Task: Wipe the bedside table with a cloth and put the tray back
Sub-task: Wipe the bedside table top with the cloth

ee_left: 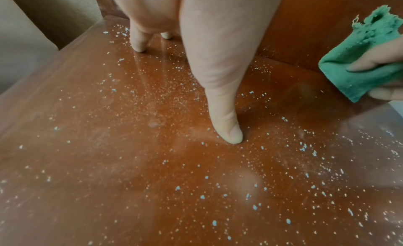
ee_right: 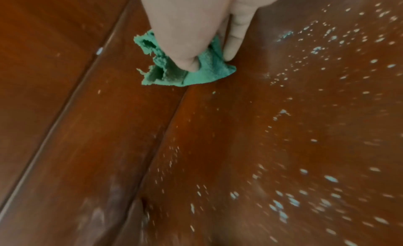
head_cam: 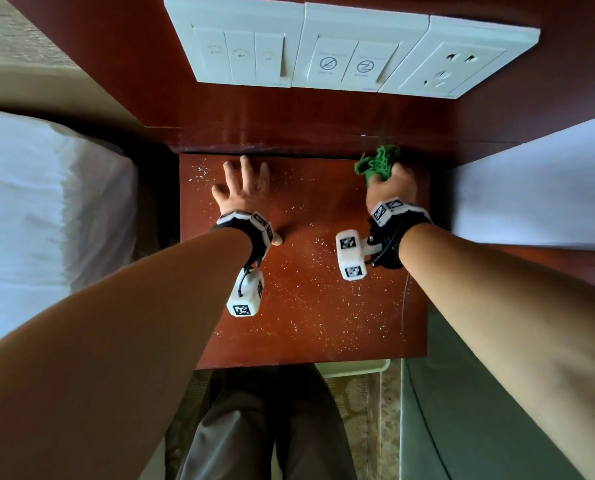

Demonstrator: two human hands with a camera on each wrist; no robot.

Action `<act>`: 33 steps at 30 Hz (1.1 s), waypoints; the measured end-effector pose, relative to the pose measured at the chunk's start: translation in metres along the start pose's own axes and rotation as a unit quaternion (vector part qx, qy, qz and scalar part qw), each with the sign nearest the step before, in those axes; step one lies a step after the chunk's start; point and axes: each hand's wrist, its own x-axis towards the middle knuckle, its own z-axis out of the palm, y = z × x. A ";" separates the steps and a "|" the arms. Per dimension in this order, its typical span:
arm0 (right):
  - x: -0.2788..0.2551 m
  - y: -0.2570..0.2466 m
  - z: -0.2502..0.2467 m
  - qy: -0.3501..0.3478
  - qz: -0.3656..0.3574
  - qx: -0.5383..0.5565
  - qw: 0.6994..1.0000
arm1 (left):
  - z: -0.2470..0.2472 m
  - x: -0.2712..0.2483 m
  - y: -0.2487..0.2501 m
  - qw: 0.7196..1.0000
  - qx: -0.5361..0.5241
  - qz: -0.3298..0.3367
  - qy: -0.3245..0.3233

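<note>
The bedside table is dark red wood, sprinkled with small white and pale blue crumbs. My left hand lies flat on its far left part, fingers spread and fingertips touching the wood. My right hand grips a bunched green cloth at the far right corner, against the back panel. The cloth is pressed onto the table top. A pale tray rim peeks out on the floor below the table's front edge.
A white switch and socket panel sits on the wooden wall above the table. White bedding lies to the left and another bed to the right. My legs stand in front of the table.
</note>
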 end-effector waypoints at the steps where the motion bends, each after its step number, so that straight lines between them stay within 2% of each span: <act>1: 0.005 -0.003 0.001 -0.003 0.018 -0.005 1.000 | 0.000 0.000 0.000 1.000 0.000 0.001 0.001; 3: 0.007 -0.009 0.006 -0.024 0.036 -0.016 0.999 | 0.000 0.000 0.000 1.000 0.000 0.003 0.001; 5: 0.002 -0.018 0.013 -0.033 0.021 -0.021 0.999 | 0.001 0.000 0.000 1.000 -0.004 0.003 0.001; 8: -0.015 -0.031 0.024 -0.046 -0.037 -0.021 0.998 | 0.001 0.001 0.000 1.000 -0.010 0.004 0.003; 10: -0.023 -0.038 0.030 -0.067 -0.101 -0.032 0.992 | 0.001 0.001 0.000 1.000 -0.012 0.004 0.004; 14: -0.038 -0.050 0.035 -0.156 -0.214 -0.063 0.962 | 0.001 0.000 0.000 1.000 -0.016 0.001 0.007; 17: -0.046 -0.042 0.035 -0.186 -0.287 -0.098 0.935 | 0.001 0.000 -0.001 1.000 -0.008 0.000 0.006; 19: -0.051 -0.035 0.031 -0.218 -0.312 -0.117 0.917 | 0.001 0.000 0.000 1.000 -0.007 0.003 0.006; 23: -0.052 -0.031 0.020 -0.291 -0.300 -0.165 0.893 | 0.000 -0.003 -0.005 1.000 -0.004 0.016 0.008; 24: -0.050 -0.032 0.017 -0.304 -0.284 -0.167 0.894 | -0.002 -0.003 -0.008 1.000 -0.008 0.025 0.006; 26: -0.047 -0.035 0.013 -0.313 -0.226 -0.130 0.913 | -0.008 -0.004 -0.018 0.999 -0.030 0.038 0.004; 29: -0.039 -0.038 0.007 -0.272 -0.135 -0.032 0.952 | -0.014 -0.003 -0.039 0.998 -0.054 0.039 0.020; 33: -0.027 -0.038 0.009 -0.149 -0.047 0.007 0.988 | -0.010 -0.001 -0.065 0.999 -0.039 0.028 0.011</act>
